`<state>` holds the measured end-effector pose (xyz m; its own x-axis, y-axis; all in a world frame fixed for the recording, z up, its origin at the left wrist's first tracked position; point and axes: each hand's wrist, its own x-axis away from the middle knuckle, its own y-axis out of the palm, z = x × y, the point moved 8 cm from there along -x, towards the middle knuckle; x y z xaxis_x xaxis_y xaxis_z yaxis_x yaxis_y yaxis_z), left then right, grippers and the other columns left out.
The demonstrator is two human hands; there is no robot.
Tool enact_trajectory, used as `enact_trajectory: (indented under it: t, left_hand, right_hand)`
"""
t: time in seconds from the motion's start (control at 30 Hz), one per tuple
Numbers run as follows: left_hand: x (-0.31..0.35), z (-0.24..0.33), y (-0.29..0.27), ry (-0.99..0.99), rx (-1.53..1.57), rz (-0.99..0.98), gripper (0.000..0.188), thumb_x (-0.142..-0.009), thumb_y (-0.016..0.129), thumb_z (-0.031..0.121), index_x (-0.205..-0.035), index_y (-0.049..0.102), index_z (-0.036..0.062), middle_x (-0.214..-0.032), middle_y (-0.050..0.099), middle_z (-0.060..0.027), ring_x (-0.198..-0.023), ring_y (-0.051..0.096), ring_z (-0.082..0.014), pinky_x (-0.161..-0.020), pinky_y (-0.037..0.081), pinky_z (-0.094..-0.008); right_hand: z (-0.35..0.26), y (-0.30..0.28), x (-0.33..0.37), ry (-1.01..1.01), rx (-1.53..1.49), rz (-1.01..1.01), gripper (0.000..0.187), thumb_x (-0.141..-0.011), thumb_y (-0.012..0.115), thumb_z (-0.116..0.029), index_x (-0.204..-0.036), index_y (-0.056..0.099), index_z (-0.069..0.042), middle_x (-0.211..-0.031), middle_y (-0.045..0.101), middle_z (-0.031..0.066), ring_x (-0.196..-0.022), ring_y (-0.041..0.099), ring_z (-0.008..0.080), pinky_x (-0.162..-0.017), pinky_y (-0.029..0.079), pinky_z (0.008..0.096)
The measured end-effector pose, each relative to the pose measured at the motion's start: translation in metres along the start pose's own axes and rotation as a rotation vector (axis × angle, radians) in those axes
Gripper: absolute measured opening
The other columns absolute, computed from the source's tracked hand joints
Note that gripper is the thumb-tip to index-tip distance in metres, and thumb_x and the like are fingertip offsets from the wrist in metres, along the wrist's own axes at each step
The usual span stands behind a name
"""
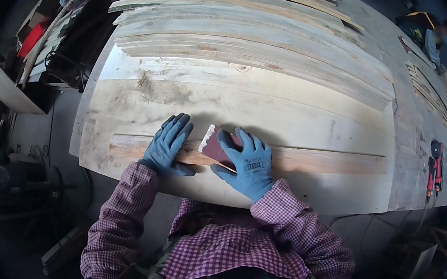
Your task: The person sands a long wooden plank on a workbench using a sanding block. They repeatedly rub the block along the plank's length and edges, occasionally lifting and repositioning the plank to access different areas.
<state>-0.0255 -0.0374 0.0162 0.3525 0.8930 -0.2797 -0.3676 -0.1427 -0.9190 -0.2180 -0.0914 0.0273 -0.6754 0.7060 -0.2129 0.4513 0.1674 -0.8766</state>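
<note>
A long, narrow wooden board (pixel 315 162) lies crosswise near the front edge of the worktable. My left hand (pixel 167 142), in a blue-grey work glove, rests on it left of centre, fingers stretched out and thumb on the near side. My right hand (pixel 251 165), gloved the same way, grips a dark red piece of sandpaper (pixel 215 148) with a ragged pale edge against the board. Whether a block sits inside the sandpaper is hidden by the fingers.
Stacked wooden boards (pixel 247 36) fill the far side of the table (pixel 347 129). Sawdust (pixel 157 89) lies left of centre. Red-and-black tools (pixel 435 168) lie at the right edge. More strips (pixel 430 92) and another person (pixel 426 33) are at the far right.
</note>
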Motion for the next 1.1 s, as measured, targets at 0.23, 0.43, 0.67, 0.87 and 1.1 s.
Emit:
enact_trajectory:
  t: [0.23,0.43,0.67,0.87,1.1]
  left_hand:
    - [-0.072,0.077,0.012,0.025,-0.062,-0.12,0.11,-0.069,0.074,0.071,-0.156,0.033,0.0163,-0.157,0.036,-0.0181,-0.147,0.031,-0.0412,-0.122,0.022,-0.0551]
    - [-0.101,0.097,0.065,0.043,-0.147,-0.476,0.109,-0.072,0.07,0.072,-0.159,0.028,0.0207,-0.14,0.049,-0.0185,-0.132,0.044,-0.0378,-0.118,0.026,-0.0575]
    - [-0.153,0.205,0.13,0.057,0.04,-0.197,0.074,-0.083,0.069,0.056,-0.148,0.047,0.029,-0.146,0.044,-0.0208,-0.133,0.043,-0.0415,-0.113,0.031,-0.0605]
    - [-0.066,0.109,0.057,-0.37,-0.154,0.115,0.067,-0.085,0.068,0.055,-0.145,0.052,0.0314,-0.143,0.045,-0.0229,-0.127,0.047,-0.0417,-0.105,0.038,-0.0573]
    - [0.134,-0.068,-0.072,-1.109,-0.543,0.097,0.067,-0.085,0.074,0.042,-0.147,0.052,0.0273,-0.132,0.055,-0.0228,-0.114,0.055,-0.0418,-0.096,0.047,-0.0494]
  right_hand:
    - [0.168,-0.08,0.029,0.224,0.252,0.346,0.061,-0.099,0.058,-0.034,-0.154,0.041,-0.015,-0.143,0.052,0.0182,-0.13,0.049,0.0363,-0.108,0.037,0.0474]
    - [0.228,-0.063,0.051,0.291,0.533,0.169,0.066,-0.097,0.058,-0.046,-0.154,0.041,-0.018,-0.149,0.047,0.0178,-0.138,0.043,0.0355,-0.117,0.029,0.0489]
    - [0.27,-0.056,0.063,0.285,0.457,0.252,0.055,-0.099,0.057,-0.036,-0.148,0.049,-0.013,-0.148,0.051,0.0146,-0.138,0.045,0.0321,-0.116,0.033,0.0465]
    - [0.259,-0.068,0.067,0.359,0.426,0.26,0.048,-0.102,0.053,-0.027,-0.147,0.051,-0.011,-0.147,0.052,0.0153,-0.136,0.047,0.0333,-0.116,0.034,0.0459]
    - [0.242,-0.067,0.062,0.299,0.482,0.303,0.048,-0.102,0.053,-0.029,-0.145,0.051,-0.008,-0.143,0.055,0.0159,-0.132,0.05,0.0356,-0.113,0.036,0.0472]
